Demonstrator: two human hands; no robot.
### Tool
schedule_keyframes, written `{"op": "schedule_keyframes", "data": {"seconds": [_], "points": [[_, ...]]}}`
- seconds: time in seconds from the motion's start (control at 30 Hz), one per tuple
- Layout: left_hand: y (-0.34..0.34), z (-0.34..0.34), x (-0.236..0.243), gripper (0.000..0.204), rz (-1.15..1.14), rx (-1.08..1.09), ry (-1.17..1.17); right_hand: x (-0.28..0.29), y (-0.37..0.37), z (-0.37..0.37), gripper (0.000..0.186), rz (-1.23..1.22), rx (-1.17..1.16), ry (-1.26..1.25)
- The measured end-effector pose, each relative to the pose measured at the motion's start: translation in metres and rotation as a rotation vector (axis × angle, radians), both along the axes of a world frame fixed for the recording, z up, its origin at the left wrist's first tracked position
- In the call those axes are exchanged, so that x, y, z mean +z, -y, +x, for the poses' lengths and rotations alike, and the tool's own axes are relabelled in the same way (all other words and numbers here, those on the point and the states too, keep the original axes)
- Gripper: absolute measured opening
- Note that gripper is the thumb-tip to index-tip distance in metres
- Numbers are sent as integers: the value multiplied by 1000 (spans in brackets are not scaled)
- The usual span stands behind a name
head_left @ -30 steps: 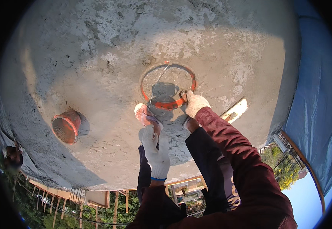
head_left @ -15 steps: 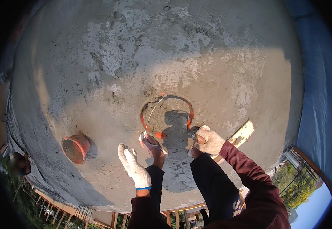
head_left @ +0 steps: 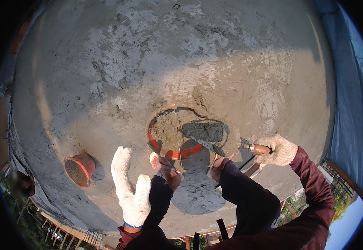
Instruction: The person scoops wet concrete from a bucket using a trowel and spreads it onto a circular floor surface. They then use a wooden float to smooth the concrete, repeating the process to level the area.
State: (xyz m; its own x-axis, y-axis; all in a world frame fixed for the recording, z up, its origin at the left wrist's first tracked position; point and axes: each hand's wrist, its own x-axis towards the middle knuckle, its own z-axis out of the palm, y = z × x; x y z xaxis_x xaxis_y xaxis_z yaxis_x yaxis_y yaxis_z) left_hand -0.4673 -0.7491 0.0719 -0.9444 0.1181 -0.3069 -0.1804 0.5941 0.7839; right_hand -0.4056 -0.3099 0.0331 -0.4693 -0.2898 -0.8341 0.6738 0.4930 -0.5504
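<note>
My right hand (head_left: 278, 151), in a white knit glove, grips the wooden handle of a trowel (head_left: 261, 149). The blade points left over the right side of an orange-red bucket (head_left: 184, 153) of wet grey mortar, partly in shadow. Mortar appears to lie on the blade, though its outline is hard to make out. A thin wire handle crosses the bucket's mouth. My left hand (head_left: 132, 189), gloved the same way, is raised left of my feet with thumb and fingers apart, holding nothing.
A second orange-red bucket (head_left: 80, 170) with grey contents stands at the left. Patchy wet cement (head_left: 181, 71) covers the floor around me. Blue sheeting (head_left: 352, 96) hangs along the right edge. Another person (head_left: 23, 183) is at the far left. My feet are beside the near bucket.
My right hand has moved right from beside my right foot, bringing the trowel into clear sight. My left hand has shifted left and spread its thumb and fingers. The view has shifted slightly.
</note>
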Motion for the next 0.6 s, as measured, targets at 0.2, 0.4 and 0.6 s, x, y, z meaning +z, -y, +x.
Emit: {"op": "schedule_keyframes", "data": {"seconds": [0.2, 0.4, 0.6], "points": [[-30, -28, 15, 64, -202, -528, -156, 4, -27, -93, 36, -23, -193, 198], [-87, -8, -21, 47, -207, -1018, -386, -120, 34, -194, 43, -419, -618, 15], [-65, -18, -72, 15, -615, -876, -659, -36, -23, -105, 50, 319, 228, -611]]}}
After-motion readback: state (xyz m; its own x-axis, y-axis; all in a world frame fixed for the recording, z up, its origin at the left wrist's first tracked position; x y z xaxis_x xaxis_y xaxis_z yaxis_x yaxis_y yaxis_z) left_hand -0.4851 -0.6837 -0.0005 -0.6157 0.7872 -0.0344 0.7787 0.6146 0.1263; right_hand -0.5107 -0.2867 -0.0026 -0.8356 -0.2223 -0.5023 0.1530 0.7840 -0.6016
